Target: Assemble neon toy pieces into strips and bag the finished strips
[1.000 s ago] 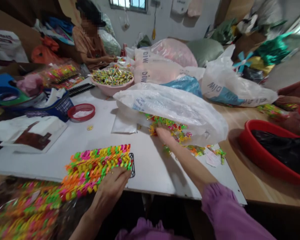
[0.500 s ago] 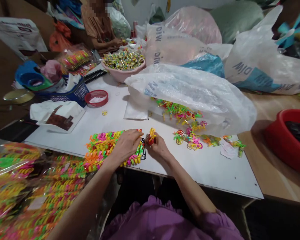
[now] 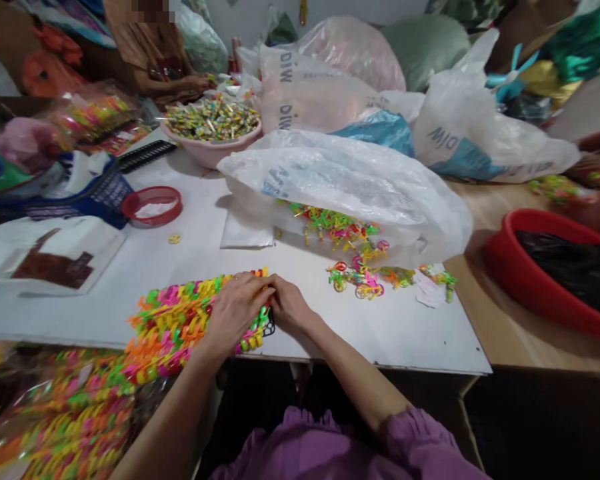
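A white tabletop (image 3: 390, 330) is stretching across a cluttered workroom. Colourful rows of small plastic toys (image 3: 167, 327) are lying on it, directly under the fingers of the left hand (image 3: 235, 310) and reaching out to their left; a black frame (image 3: 269, 326) is showing at the rows' right end, just on the near side of the fingertips. The left fingers are bending over that end, and the right hand (image 3: 294, 305) is curling in from the right, its fingertips meeting the left hand's. The two hands are hiding their own fingertips, so I cannot tell whether either is grasping a piece. To the right of the fingers, loose toys (image 3: 370, 288) are lying in a tangle, with a pale paper slip (image 3: 430, 293) resting farther along. Beyond the fingers, more bright pieces (image 3: 337, 227) are showing at the mouth of a translucent sack (image 3: 360, 167), and a flat clear packet (image 3: 247, 235) is lying beside it. Beyond and to the left of the fingers, a yellow piece (image 3: 174, 239) is lying near a red basket (image 3: 155, 219); farther out, a pink basin (image 3: 215, 155) is holding a heap of small multicoloured bits. Well to the fingers' right, a red tub (image 3: 505, 267) is holding black plastic.
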Action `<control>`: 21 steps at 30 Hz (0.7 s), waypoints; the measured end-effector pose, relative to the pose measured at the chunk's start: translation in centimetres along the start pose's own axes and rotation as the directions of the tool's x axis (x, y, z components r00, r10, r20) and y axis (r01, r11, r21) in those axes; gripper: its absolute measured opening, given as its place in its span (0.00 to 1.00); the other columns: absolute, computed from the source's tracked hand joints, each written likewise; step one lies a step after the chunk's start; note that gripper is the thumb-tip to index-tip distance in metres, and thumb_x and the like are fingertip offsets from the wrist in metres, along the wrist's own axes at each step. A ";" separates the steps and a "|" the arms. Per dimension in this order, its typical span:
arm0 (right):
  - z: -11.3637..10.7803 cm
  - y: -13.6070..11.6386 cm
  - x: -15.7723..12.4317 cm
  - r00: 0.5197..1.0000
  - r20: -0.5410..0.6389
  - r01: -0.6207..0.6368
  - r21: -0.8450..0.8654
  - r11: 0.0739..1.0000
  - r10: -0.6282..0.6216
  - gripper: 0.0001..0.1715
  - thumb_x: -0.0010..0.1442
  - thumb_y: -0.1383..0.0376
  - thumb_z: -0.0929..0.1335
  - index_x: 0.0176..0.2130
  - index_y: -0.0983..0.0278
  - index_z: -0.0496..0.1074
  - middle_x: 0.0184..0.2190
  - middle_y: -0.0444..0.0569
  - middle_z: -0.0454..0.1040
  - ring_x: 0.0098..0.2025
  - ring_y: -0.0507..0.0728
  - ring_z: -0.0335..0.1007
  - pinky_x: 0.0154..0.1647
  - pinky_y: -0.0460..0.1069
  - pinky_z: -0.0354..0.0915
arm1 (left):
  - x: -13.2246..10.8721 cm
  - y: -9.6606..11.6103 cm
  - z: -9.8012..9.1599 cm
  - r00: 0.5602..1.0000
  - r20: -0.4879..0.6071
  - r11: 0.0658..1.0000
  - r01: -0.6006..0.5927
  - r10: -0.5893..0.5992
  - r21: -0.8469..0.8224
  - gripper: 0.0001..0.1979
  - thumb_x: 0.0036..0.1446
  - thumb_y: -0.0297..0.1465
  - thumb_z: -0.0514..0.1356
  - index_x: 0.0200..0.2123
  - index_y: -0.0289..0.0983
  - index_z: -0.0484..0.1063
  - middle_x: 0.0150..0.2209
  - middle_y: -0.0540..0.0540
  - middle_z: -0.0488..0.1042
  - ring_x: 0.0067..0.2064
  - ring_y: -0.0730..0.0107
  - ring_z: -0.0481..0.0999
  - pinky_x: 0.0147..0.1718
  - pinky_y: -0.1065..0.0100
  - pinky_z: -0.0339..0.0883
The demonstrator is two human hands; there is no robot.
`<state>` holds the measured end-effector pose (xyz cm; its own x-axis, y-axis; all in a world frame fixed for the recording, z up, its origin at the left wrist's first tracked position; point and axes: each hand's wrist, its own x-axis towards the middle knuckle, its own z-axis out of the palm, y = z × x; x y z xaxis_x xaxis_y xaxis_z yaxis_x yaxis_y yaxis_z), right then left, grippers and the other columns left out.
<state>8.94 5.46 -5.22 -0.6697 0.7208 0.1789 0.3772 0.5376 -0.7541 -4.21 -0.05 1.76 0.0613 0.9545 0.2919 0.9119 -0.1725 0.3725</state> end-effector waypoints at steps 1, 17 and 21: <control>0.1 0.0 0.0 1.000 0.003 -0.007 -0.019 1.000 0.007 0.12 0.58 0.71 0.58 0.44 0.63 0.60 0.37 0.48 0.68 0.39 0.54 0.65 0.42 0.48 0.61 | 0.0 -0.2 0.2 1.000 -0.023 1.000 -0.013 0.013 -0.003 0.11 0.60 0.35 0.52 0.38 0.38 0.72 0.34 0.45 0.74 0.38 0.64 0.71 0.40 0.64 0.64; -13.1 3.3 -3.7 0.931 -0.150 -0.348 -0.643 0.682 0.333 0.11 0.56 0.75 0.62 0.36 0.68 0.71 0.40 0.60 0.68 0.45 0.62 0.63 0.42 0.52 0.59 | -0.1 -0.7 1.1 0.995 -0.104 1.000 -0.005 0.008 0.030 0.09 0.58 0.33 0.53 0.33 0.37 0.72 0.33 0.46 0.75 0.38 0.63 0.72 0.39 0.64 0.65; -13.9 3.6 -3.9 0.926 -0.167 -0.356 -0.681 0.640 0.339 0.09 0.57 0.71 0.62 0.33 0.67 0.71 0.37 0.59 0.69 0.42 0.62 0.64 0.37 0.52 0.59 | -0.1 -0.6 1.2 0.993 -0.113 0.999 0.027 -0.022 0.041 0.09 0.57 0.31 0.53 0.37 0.37 0.72 0.36 0.45 0.75 0.40 0.63 0.73 0.42 0.63 0.65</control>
<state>21.80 10.67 0.18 -0.3859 0.9224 0.0156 0.9156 0.3850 -0.1158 -4.28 0.23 0.45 -0.0049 0.9245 0.3812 0.9290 -0.1369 0.3439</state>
